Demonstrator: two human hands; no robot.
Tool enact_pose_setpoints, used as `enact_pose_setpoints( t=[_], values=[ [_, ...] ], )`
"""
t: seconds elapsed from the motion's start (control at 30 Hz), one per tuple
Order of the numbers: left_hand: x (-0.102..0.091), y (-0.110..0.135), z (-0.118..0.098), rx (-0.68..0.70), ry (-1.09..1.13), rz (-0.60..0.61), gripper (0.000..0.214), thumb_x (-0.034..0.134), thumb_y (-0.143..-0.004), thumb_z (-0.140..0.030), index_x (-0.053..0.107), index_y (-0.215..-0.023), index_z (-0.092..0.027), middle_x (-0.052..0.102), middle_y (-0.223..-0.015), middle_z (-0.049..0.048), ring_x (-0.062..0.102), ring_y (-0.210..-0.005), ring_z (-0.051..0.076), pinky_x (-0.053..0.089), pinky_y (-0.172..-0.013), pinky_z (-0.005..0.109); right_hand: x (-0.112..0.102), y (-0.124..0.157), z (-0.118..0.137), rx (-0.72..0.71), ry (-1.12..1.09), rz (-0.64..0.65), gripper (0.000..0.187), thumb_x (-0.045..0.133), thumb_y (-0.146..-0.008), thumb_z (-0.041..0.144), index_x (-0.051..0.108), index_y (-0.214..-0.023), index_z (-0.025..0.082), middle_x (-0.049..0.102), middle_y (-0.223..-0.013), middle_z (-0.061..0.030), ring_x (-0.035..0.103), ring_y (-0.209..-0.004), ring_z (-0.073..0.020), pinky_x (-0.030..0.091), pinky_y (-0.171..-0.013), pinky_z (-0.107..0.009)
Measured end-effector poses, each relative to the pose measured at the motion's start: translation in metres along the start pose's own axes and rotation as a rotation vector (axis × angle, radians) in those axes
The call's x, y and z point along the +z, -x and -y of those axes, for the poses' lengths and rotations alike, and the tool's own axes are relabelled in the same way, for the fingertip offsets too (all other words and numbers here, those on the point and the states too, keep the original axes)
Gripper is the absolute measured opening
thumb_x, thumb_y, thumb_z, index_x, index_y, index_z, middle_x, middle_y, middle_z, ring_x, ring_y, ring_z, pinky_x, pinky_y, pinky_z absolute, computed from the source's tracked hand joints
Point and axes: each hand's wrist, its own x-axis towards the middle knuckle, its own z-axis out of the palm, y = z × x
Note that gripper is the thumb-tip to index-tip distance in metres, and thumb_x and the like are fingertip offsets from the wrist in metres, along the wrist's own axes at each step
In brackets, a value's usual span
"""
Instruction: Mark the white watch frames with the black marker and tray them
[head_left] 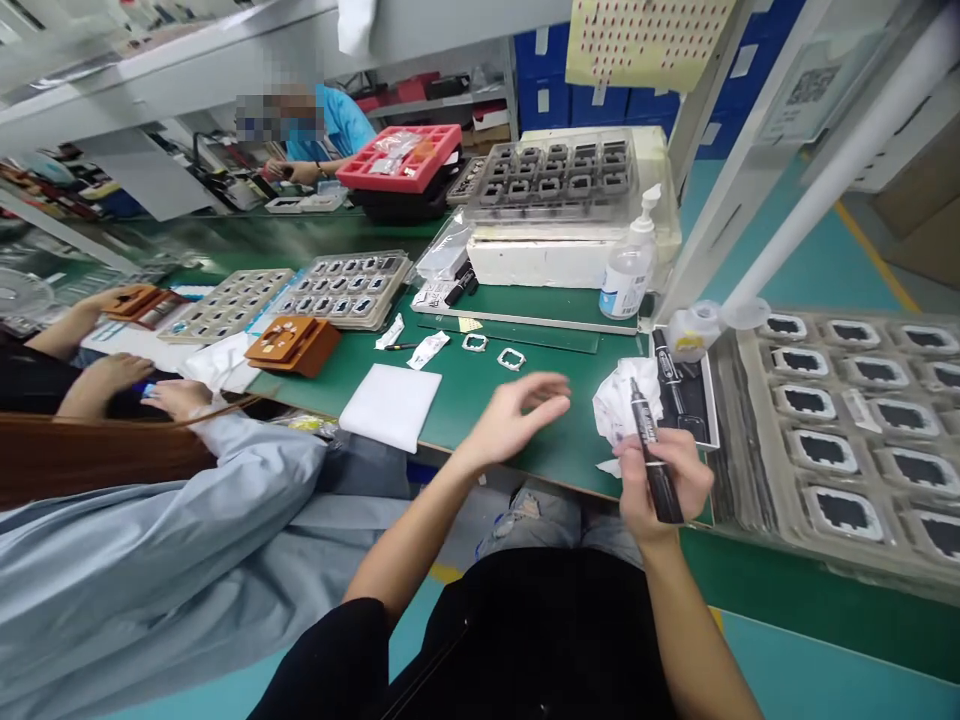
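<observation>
Black marker [651,455] in my right hand [666,480], its tip uncovered and pointing up and away from me. Behind that tip lies a crumpled white tissue [619,395] with dark smudges. My left hand [516,418] hovers over the green table [480,400], fingers apart and nothing in them. Just beyond it are two small metal frames, a nearer one [511,358] and a farther one [474,342]. A folded white cloth [390,405] lies to the left of my left hand.
On the right, stacked trays [847,400] of framed parts stand beside a box of black markers [679,390]. A pump bottle [630,260] is at the back. Brown fixture [292,345] stands left, near a co-worker's hand [180,398]. Another person sits across the bench.
</observation>
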Motion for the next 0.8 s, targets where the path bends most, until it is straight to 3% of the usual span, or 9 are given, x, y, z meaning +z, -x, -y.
enact_pose_setpoints(
  t=[0.07, 0.13, 0.23, 0.33, 0.43, 0.57, 0.7, 0.8],
  values=[
    [-0.033, -0.014, 0.016, 0.0, -0.139, -0.121, 0.062, 0.078, -0.107, -0.04, 0.07, -0.165, -0.019, 0.063, -0.18, 0.022, 0.051, -0.174, 0.046, 0.045, -0.144, 0.07, 0.001, 0.003, -0.001, 0.084, -0.048, -0.053, 0.041, 0.081, -0.104, 0.013, 0.064, -0.138, 0.029, 0.072, -0.113, -0.0012, 0.077, -0.074, -0.0173, 0.069, -0.067, -0.036],
    [-0.059, -0.031, 0.032, 0.024, -0.305, -0.105, 0.069, 0.078, -0.095, -0.017, 0.071, -0.164, -0.018, 0.048, -0.193, 0.0184, 0.027, -0.187, 0.046, 0.027, -0.153, 0.073, 0.002, 0.005, 0.0, 0.144, -0.079, -0.068, 0.032, 0.08, -0.106, 0.016, 0.065, -0.133, 0.027, 0.07, -0.109, -0.0006, 0.074, -0.07, -0.0158, 0.066, -0.063, -0.034],
    [-0.08, -0.055, 0.051, 0.087, -0.647, 0.11, 0.073, 0.062, -0.095, -0.005, 0.068, -0.167, -0.018, 0.056, -0.188, 0.0169, 0.044, -0.179, 0.04, 0.042, -0.147, 0.067, 0.002, 0.006, 0.002, 0.184, -0.094, -0.048, 0.029, 0.085, -0.104, 0.019, 0.068, -0.127, 0.026, 0.071, -0.104, 0.0, 0.074, -0.07, -0.0163, 0.066, -0.065, -0.035],
    [-0.084, -0.064, 0.061, 0.078, -0.693, 0.138, 0.058, 0.056, -0.102, -0.006, 0.075, -0.155, -0.016, 0.072, -0.168, 0.0203, 0.064, -0.16, 0.038, 0.052, -0.139, 0.064, 0.001, 0.007, 0.004, 0.202, -0.095, -0.037, 0.03, 0.087, -0.102, 0.019, 0.07, -0.126, 0.026, 0.073, -0.102, 0.0003, 0.074, -0.07, -0.0167, 0.067, -0.067, -0.037],
    [-0.08, -0.057, 0.062, 0.035, -0.702, 0.085, 0.043, 0.064, -0.108, -0.019, 0.077, -0.149, -0.013, 0.076, -0.148, 0.0231, 0.074, -0.139, 0.04, 0.059, -0.128, 0.062, 0.0, 0.008, 0.005, 0.216, -0.092, -0.05, 0.031, 0.087, -0.102, 0.019, 0.07, -0.127, 0.026, 0.074, -0.106, -0.0003, 0.073, -0.069, -0.0164, 0.066, -0.066, -0.038],
    [-0.065, -0.035, 0.054, -0.009, -0.674, 0.015, 0.047, 0.079, -0.103, -0.033, 0.076, -0.146, -0.014, 0.074, -0.127, 0.0156, 0.078, -0.11, 0.034, 0.068, -0.104, 0.049, 0.001, 0.008, 0.005, 0.228, -0.109, -0.051, 0.033, 0.087, -0.102, 0.02, 0.07, -0.129, 0.028, 0.074, -0.105, 0.0005, 0.073, -0.069, -0.0174, 0.064, -0.065, -0.038],
    [-0.033, -0.011, 0.043, 0.0, -0.639, -0.063, 0.03, 0.076, -0.1, -0.027, 0.077, -0.129, -0.018, 0.073, -0.126, 0.0143, 0.078, -0.108, 0.031, 0.067, -0.098, 0.045, 0.003, 0.004, 0.01, 0.226, -0.133, -0.062, 0.031, 0.088, -0.102, 0.024, 0.071, -0.127, 0.028, 0.075, -0.1, 0.0012, 0.074, -0.067, -0.0179, 0.064, -0.062, -0.037],
    [0.0, 0.007, 0.032, -0.014, -0.363, -0.191, 0.036, 0.074, -0.095, -0.018, 0.071, -0.13, -0.022, 0.079, -0.115, 0.0065, 0.08, -0.091, 0.022, 0.067, -0.086, 0.036, 0.004, -0.001, 0.016, 0.255, -0.158, -0.071, 0.03, 0.082, -0.107, 0.028, 0.075, -0.136, 0.027, 0.08, -0.098, -0.0011, 0.077, -0.067, -0.0191, 0.062, -0.056, -0.034]
  ],
)
